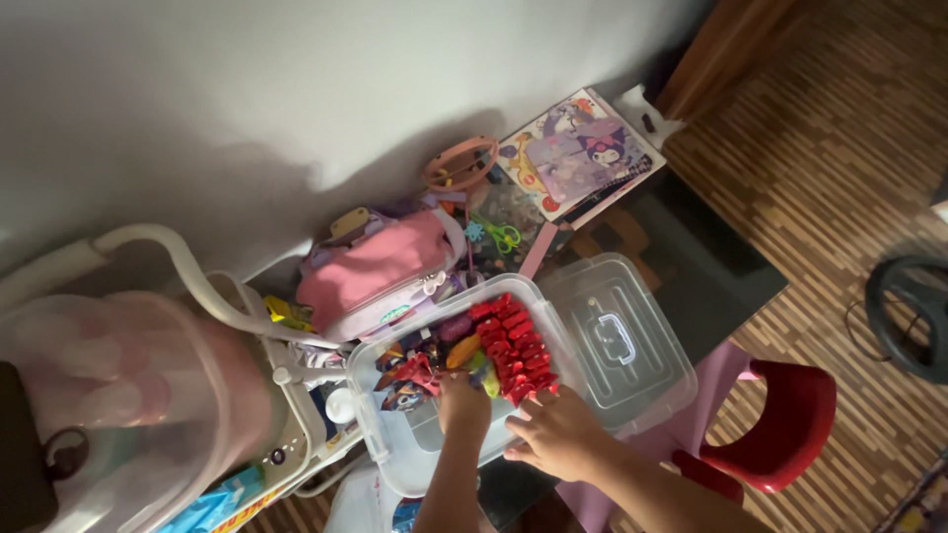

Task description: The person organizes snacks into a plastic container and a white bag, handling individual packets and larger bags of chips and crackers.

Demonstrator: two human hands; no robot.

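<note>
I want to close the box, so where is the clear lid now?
In the head view, the clear lid lies flat just right of the open plastic box, beside the red pieces and above the right hand.

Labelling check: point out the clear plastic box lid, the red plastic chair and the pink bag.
clear plastic box lid (620, 341), head view, on its moulded handle.
red plastic chair (790, 419), head view, on the curved backrest.
pink bag (380, 262), head view, on its top panel.

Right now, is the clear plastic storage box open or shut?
Open. The clear plastic storage box has its clear lid lying off beside it, and both hands reach among the red toy pieces inside.
</note>
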